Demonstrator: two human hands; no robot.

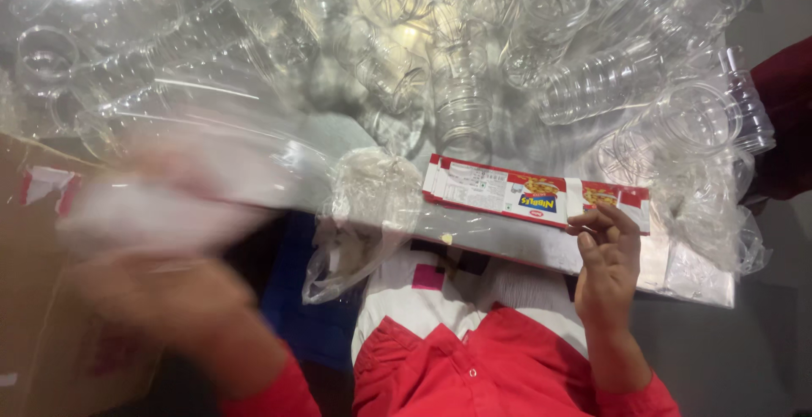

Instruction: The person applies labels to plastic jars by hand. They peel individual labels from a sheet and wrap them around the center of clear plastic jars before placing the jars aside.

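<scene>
Red-and-white cardboard, that's the centre of it: a flattened stack of printed cartons (534, 195) lying across the grey table (541, 248), one stack only, long side running left to right. Right hand (606, 258) is at the stack's right end, fingers curled loosely, fingertips (602, 216) touching its near edge; not clamped around anything, more a light rest. Left of the stack, just beside its short end, a crumpled clear plastic bag (359, 214) spills over the table's near edge and hangs down. Further left from the stack, well apart, the left hand (161, 290) is a smear of motion blur with something pale and blurred (152, 205) above it (whether it grips that, I cannot tell). Behind the stack, the whole far side of the table is heaped with clear plastic jars (461, 87), dozens, too tangled to count, some on their sides, some mouth-up; they crowd right up to the stack's far edge. Right of the stack, more clear bagging with jars inside (702, 172) closes off that end. Free room? Only the thin strip of bare table along the stack's near edge, where the right hand sits. Brown cardboard (34, 282) fills the far left. Nearest the camera, a red shirt (474, 366).
</scene>
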